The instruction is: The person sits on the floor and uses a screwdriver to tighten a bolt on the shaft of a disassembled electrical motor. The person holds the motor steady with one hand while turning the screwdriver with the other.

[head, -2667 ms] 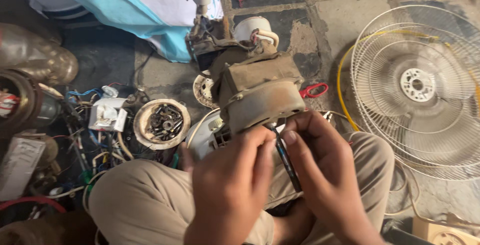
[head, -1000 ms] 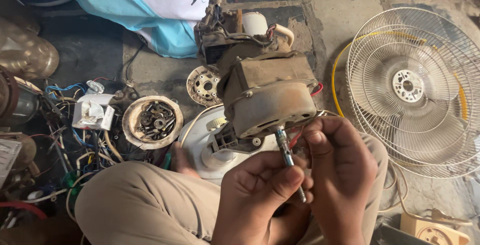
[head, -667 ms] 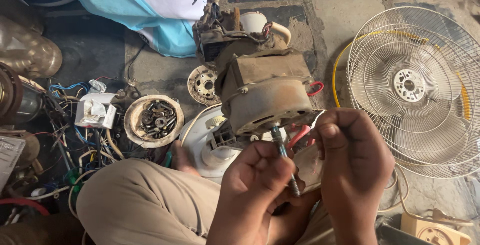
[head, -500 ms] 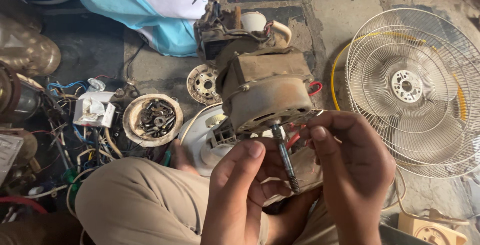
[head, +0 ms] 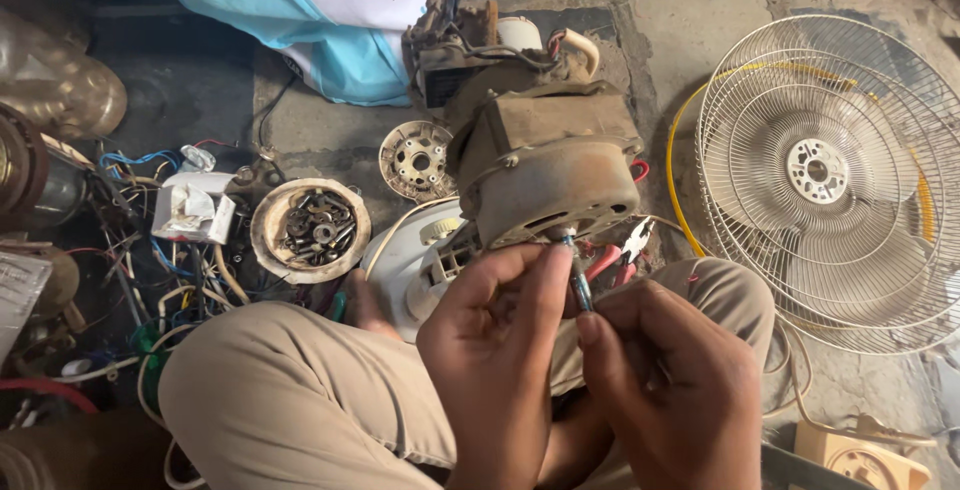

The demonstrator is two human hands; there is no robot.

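Observation:
A dirty fan motor housing [head: 548, 168] rests on a stone floor in front of my knees. A metal shaft [head: 578, 272] sticks out of its underside toward me. My left hand [head: 500, 345] pinches the shaft near its middle with thumb and fingers. My right hand [head: 672, 390] touches the shaft's lower end with thumb and forefinger. Red-handled pliers [head: 618, 256] lie just right of the shaft, under the motor.
A wire fan guard [head: 830, 170] lies at the right. A round dish of metal parts [head: 311, 230], a small round cap [head: 417, 160], a white fan base [head: 410, 265] and tangled wires [head: 140, 270] sit at the left. A blue-and-white cloth [head: 330, 10] lies behind.
Both hands have kept hold of the shaft and shifted their grip along it. The right hand slid from beside the shaft's top down to its lower end. The pliers now show beside it.

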